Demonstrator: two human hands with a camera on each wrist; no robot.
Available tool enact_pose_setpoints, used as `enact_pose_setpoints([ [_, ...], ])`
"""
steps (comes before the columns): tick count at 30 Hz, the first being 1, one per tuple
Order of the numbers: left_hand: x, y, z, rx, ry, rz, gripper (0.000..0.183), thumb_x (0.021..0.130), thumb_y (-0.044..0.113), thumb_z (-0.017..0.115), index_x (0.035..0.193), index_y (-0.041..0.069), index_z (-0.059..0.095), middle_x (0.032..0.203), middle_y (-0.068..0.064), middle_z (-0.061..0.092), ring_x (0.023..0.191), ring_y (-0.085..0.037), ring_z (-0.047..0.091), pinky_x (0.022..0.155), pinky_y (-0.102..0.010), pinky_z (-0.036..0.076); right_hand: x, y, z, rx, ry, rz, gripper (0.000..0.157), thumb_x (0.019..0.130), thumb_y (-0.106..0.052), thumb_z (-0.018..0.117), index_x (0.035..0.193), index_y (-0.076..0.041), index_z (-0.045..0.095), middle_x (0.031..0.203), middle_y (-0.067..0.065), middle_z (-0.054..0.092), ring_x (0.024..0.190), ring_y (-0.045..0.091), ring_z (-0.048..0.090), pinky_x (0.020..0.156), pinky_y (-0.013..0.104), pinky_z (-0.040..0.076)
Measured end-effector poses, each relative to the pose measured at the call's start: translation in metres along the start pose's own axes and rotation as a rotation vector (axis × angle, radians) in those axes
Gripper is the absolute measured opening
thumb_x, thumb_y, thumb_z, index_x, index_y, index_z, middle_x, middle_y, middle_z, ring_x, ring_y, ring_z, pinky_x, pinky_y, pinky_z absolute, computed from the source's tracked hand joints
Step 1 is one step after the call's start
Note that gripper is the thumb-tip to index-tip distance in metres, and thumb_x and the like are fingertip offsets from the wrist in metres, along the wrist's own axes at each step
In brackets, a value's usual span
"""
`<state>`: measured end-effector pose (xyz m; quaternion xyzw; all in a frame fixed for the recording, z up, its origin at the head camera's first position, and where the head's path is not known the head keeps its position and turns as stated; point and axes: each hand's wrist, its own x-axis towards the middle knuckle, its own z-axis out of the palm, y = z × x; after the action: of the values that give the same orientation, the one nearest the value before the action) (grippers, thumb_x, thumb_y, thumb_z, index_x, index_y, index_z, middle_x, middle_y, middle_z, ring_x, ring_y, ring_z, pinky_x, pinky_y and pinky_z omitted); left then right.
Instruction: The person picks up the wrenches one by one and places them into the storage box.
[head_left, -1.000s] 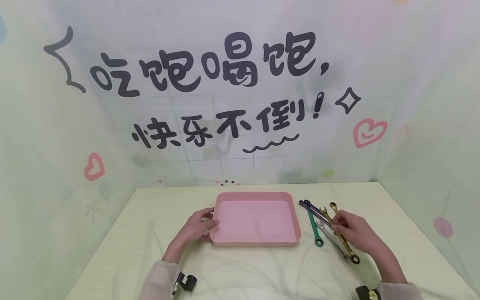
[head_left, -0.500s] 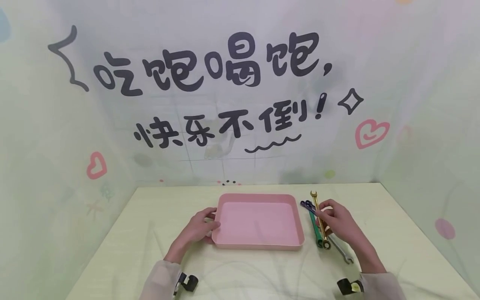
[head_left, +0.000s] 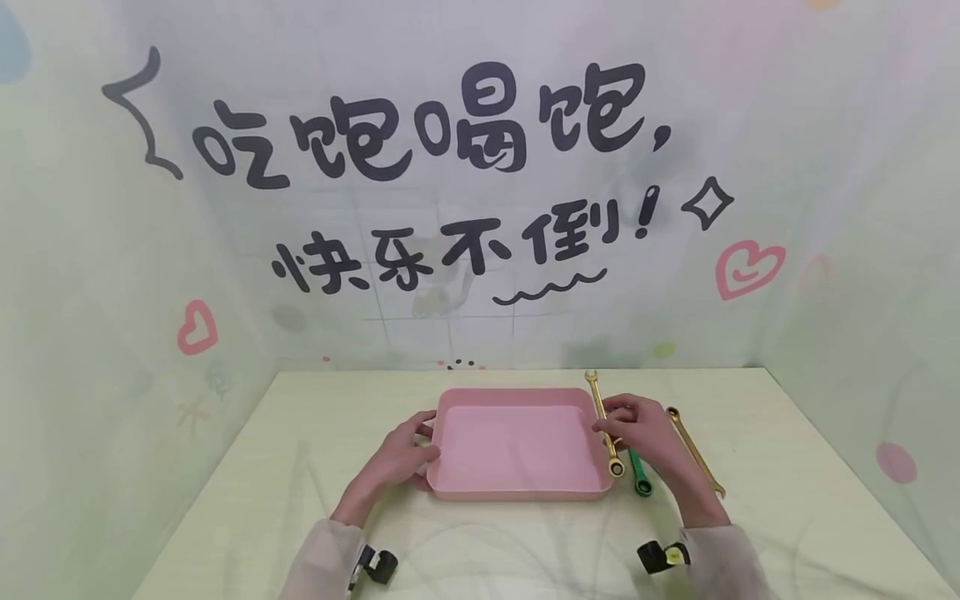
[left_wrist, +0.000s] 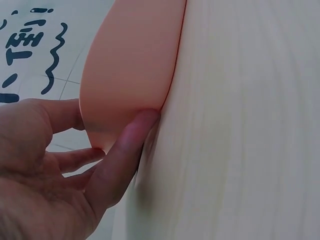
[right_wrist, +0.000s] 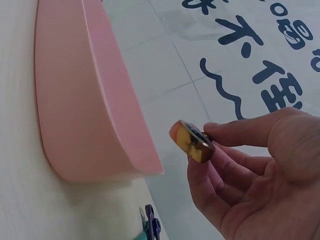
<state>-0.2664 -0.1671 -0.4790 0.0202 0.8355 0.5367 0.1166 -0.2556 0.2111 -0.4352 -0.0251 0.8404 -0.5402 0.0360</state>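
Note:
A pink rectangular tray [head_left: 517, 450] lies on the table. My left hand [head_left: 400, 454] grips its left end; in the left wrist view, fingers hook over the rim and the thumb [left_wrist: 132, 140] presses low on the outer wall. My right hand [head_left: 641, 429] pinches a gold combination wrench [head_left: 603, 421] between thumb and fingers, its open end pointing away and its ring end nearer. In the head view the wrench overlaps the tray's right rim. The right wrist view shows the ring end [right_wrist: 192, 142] end-on, beside the pink wall.
A green wrench [head_left: 642, 479] lies right of the tray, partly behind my right hand. Farther right is another gold wrench [head_left: 696, 454], partly behind the forearm. Dark purple wrench ends [right_wrist: 152, 222] show below the tray in the right wrist view. A printed curtain [head_left: 450, 342] hangs behind the table.
My right hand has picked up a gold wrench from the pile and carried it left to the tray's right rim. My left hand keeps its grip on the tray. The silver wrench is now hidden.

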Motion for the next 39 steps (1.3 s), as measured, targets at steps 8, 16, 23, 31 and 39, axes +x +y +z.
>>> enact_pose_setpoints([
  [8, 0.000, -0.001, 0.001, -0.035, 0.019, 0.008, 0.079, 0.085, 0.002, 0.063, 0.156, 0.022, 0.032, 0.129, -0.020, 0.052, 0.086, -0.024, 0.063, 0.052, -0.041, 0.063, 0.009, 0.000, 0.017, 0.021, -0.015, -0.017, 0.034, 0.092, -0.005, 0.066, 0.120, 0.012, 0.060, 0.094, 0.026, 0.071, 0.070, 0.020, 0.070, 0.064, 0.032, 0.065],
  [16, 0.001, -0.002, 0.000, -0.021, 0.022, 0.014, 0.078, 0.086, 0.003, 0.064, 0.155, 0.021, 0.035, 0.127, -0.020, 0.052, 0.085, -0.024, 0.062, 0.052, -0.040, 0.063, 0.010, 0.002, 0.033, -0.098, 0.050, 0.019, 0.028, 0.088, -0.006, 0.070, 0.112, 0.008, 0.067, 0.085, 0.013, 0.071, 0.064, 0.017, 0.068, 0.060, 0.032, 0.064],
  [23, 0.002, -0.003, 0.000, -0.006, 0.026, -0.002, 0.078, 0.086, 0.004, 0.064, 0.155, 0.023, 0.035, 0.128, -0.020, 0.052, 0.085, -0.024, 0.062, 0.052, -0.040, 0.063, 0.010, 0.002, 0.041, -0.177, 0.110, 0.015, 0.032, 0.085, -0.006, 0.073, 0.114, 0.007, 0.069, 0.084, 0.010, 0.073, 0.065, 0.015, 0.068, 0.058, 0.029, 0.062],
  [31, 0.002, -0.004, 0.000, 0.008, 0.025, 0.005, 0.078, 0.085, 0.004, 0.065, 0.155, 0.022, 0.036, 0.128, -0.020, 0.053, 0.085, -0.023, 0.062, 0.052, -0.039, 0.063, 0.008, 0.004, 0.054, -0.446, 0.166, -0.090, 0.029, 0.082, -0.006, 0.074, 0.109, 0.002, 0.072, 0.077, 0.008, 0.073, 0.061, 0.012, 0.064, 0.048, 0.023, 0.053],
  [39, 0.001, -0.004, 0.000, 0.009, 0.025, 0.023, 0.078, 0.085, 0.004, 0.065, 0.155, 0.021, 0.036, 0.128, -0.020, 0.054, 0.084, -0.023, 0.063, 0.052, -0.039, 0.063, 0.005, 0.005, 0.063, -0.589, 0.185, -0.123, 0.015, 0.087, -0.007, 0.070, 0.100, -0.001, 0.072, 0.073, 0.006, 0.070, 0.055, 0.010, 0.055, 0.042, 0.021, 0.043],
])
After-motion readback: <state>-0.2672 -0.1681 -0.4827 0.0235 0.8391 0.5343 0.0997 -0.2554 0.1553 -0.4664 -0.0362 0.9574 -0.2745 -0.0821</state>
